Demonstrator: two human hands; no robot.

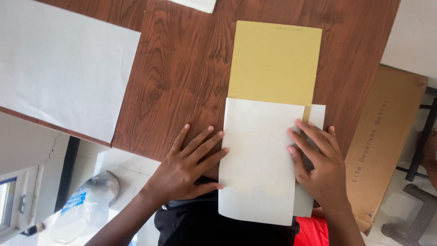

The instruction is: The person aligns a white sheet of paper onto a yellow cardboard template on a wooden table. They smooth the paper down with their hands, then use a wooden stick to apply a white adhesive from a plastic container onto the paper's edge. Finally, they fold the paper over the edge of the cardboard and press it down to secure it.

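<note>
We are pressing our left hand (186,161) and right hand (318,159) flat, fingers spread, on the smooth white folded sheet (257,159), which is overhanging the wooden table (182,68) edge. Beyond the sheet, a matte mustard card (273,64) is lying partly hidden beneath it.

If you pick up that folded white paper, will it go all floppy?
Probably floppy: the white paper looks thin, hanging past the table edge. Likely light and slippery too, since both hands, left hand and right hand, press it flat.
</note>
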